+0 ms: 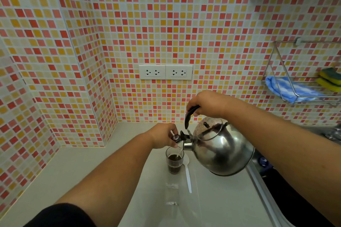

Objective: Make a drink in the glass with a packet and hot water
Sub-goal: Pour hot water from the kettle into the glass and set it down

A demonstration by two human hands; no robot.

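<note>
Just below left fingers (pixel 170 141): glass (pixel 174 160), kettle (pixel 221 149) pouring

A single wide-angle camera sits on the person's head and looks forward and down over both forearms. It faces a tiled wall (pixel 166 42) with sockets (pixel 165 72) and takes in the pale counter (pixel 83 167) below. The hands work close under the lens, near the middle of the view. Straight lines bow toward the edges.
</note>
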